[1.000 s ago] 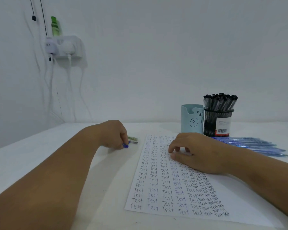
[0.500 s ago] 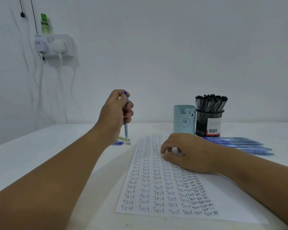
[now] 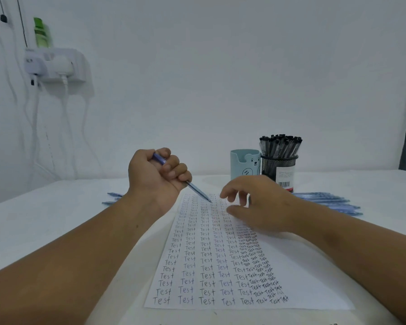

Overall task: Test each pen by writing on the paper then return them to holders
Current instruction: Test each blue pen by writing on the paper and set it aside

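My left hand [image 3: 156,174] grips a blue pen [image 3: 198,190] in its fist above the table, the tip pointing down and right over the top of the paper [image 3: 223,259]. The sheet is covered with rows of the word "Test". My right hand [image 3: 258,205] hovers just above the upper right part of the sheet, its fingers loosely spread and holding nothing. Behind it stand a light blue bear holder [image 3: 244,164] and a black mesh holder [image 3: 279,167] full of black-capped pens.
Several blue pens [image 3: 328,201] lie on the table right of the paper, and two more blue pens [image 3: 111,198] lie to the left behind my left wrist. A wall socket shelf [image 3: 54,64] with cables and a green bottle hangs at upper left.
My left hand picked a blue pen up from the table and tilted it toward the paper. My right hand has lifted off the sheet and opened its fingers.
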The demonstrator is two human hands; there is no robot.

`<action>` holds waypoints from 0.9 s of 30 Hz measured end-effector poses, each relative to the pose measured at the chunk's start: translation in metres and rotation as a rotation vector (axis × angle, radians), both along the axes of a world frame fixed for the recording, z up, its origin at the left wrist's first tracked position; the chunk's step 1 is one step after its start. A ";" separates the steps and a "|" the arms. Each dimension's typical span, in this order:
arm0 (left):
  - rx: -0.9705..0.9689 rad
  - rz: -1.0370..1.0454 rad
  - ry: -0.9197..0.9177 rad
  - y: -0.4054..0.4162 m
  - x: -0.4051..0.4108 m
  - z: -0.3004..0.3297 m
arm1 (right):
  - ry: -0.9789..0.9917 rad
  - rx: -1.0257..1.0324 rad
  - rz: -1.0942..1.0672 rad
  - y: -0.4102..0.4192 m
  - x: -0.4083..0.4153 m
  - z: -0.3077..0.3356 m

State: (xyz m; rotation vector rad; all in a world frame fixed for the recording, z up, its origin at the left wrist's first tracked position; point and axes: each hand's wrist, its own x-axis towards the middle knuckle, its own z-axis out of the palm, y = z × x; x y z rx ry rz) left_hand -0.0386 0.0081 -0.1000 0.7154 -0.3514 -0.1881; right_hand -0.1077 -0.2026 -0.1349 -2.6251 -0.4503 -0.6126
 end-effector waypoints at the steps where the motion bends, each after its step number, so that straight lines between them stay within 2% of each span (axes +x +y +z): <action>1: 0.007 -0.014 -0.007 -0.002 -0.002 -0.001 | -0.060 0.011 0.003 -0.001 0.000 0.001; 4: 0.011 -0.078 -0.026 -0.011 -0.010 -0.003 | -0.210 -0.003 0.025 0.006 -0.003 0.004; 7: 0.008 -0.142 -0.037 -0.017 -0.016 -0.004 | -0.271 -0.068 0.031 0.016 -0.001 0.004; 9: 0.029 -0.165 -0.051 -0.020 -0.020 -0.004 | -0.278 -0.068 0.003 0.017 0.000 0.004; 11: 0.104 -0.136 -0.072 -0.020 -0.020 -0.004 | -0.196 -0.007 -0.063 0.012 0.001 0.005; 14: 0.442 -0.004 -0.201 -0.020 -0.011 -0.011 | -0.056 0.084 -0.204 0.002 0.002 0.004; 17: 1.045 0.098 -0.517 -0.016 -0.007 -0.024 | 0.091 0.454 -0.239 -0.006 0.005 0.000; 20: 1.569 0.026 -0.763 -0.013 -0.007 -0.031 | 0.182 0.743 -0.246 -0.010 0.010 -0.003; 22: 1.722 -0.026 -0.807 -0.011 -0.008 -0.031 | 0.208 0.784 -0.273 -0.012 0.015 -0.006; 27: 1.770 -0.040 -0.828 -0.010 -0.007 -0.028 | 0.158 0.621 -0.357 -0.014 0.021 -0.007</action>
